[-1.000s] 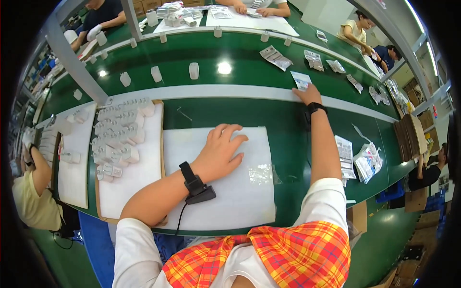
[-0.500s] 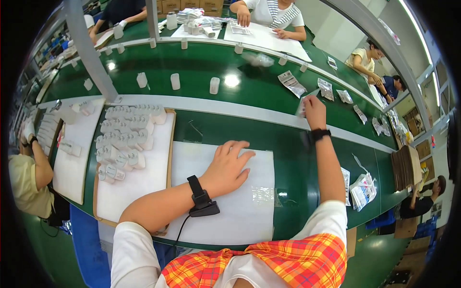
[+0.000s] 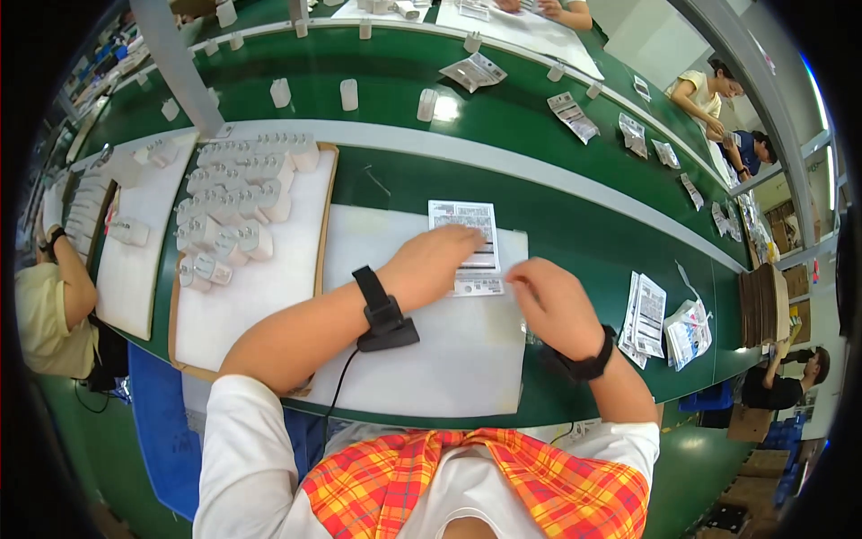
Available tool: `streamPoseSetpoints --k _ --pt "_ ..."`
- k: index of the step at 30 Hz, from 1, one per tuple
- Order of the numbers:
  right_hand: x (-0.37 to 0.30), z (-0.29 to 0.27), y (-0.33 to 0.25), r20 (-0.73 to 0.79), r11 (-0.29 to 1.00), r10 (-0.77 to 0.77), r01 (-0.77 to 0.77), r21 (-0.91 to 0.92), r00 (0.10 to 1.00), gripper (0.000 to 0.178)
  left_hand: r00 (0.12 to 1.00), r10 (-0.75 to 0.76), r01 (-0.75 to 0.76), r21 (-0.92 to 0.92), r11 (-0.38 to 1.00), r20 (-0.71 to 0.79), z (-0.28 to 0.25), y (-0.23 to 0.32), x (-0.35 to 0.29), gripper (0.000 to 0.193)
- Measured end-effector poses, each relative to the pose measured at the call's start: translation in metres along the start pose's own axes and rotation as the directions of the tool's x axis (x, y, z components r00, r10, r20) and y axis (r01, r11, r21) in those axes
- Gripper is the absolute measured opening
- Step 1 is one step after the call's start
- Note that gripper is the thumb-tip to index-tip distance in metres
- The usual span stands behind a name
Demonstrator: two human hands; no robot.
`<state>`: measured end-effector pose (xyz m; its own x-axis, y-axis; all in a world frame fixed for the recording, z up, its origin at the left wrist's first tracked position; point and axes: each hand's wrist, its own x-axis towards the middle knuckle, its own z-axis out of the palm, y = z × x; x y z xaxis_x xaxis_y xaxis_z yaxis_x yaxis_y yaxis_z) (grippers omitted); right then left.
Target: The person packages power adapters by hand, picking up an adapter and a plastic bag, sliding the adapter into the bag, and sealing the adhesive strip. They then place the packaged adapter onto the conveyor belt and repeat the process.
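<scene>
A flat white printed bag [image 3: 462,214] lies on the white foam sheet [image 3: 422,368] in front of me. My left hand [image 3: 431,265] rests across the middle of the bag, fingers stretched out over it and slightly smeared. At the bag's lower right edge is my right hand [image 3: 558,310], its fingers curled in toward the thumb. Whether those fingertips pinch the edge is hidden. To the left, several white plug adapters [image 3: 247,202] stand in rows on a foam-lined cardboard tray [image 3: 256,328].
Printed bags [image 3: 645,314] lie piled at the right, beside a white plastic pack [image 3: 689,334]. Beyond the metal rail [image 3: 404,148], a green belt [image 3: 377,58] carries adapters and filled bags [image 3: 573,117]. A metal post [image 3: 175,67] rises at left. Co-workers sit around.
My right hand has come back from the belt to the foam sheet. A printed bag now lies under my left hand, and a filled bag rests on the belt. The view has tilted down.
</scene>
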<state>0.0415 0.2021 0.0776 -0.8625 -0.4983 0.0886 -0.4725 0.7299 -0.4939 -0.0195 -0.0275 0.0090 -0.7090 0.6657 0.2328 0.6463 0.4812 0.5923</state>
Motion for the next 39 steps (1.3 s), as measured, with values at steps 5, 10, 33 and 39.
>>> streamPoseSetpoints --k 5,10,33,39 --pt "0.049 0.054 0.005 -0.098 0.982 -0.168 0.157 -0.105 0.981 0.033 0.991 -0.071 0.068 -0.036 0.997 -0.109 -0.010 -0.005 0.007 0.044" --pt "0.069 0.049 -0.008 0.257 0.999 0.013 0.000 -0.052 0.966 0.035 0.990 -0.130 0.138 0.209 0.968 -0.048 -0.012 -0.016 0.000 0.048" --pt "0.312 0.063 0.135 -0.166 0.621 0.431 -0.158 0.767 0.887 0.069 0.967 -0.108 0.035 0.302 0.953 0.231 -0.007 0.006 0.008 0.056" --pt "0.153 0.020 0.051 -0.200 0.707 0.345 -0.114 0.698 0.917 0.054 0.998 -0.021 0.040 0.342 0.939 -0.058 0.010 0.008 -0.011 0.056"
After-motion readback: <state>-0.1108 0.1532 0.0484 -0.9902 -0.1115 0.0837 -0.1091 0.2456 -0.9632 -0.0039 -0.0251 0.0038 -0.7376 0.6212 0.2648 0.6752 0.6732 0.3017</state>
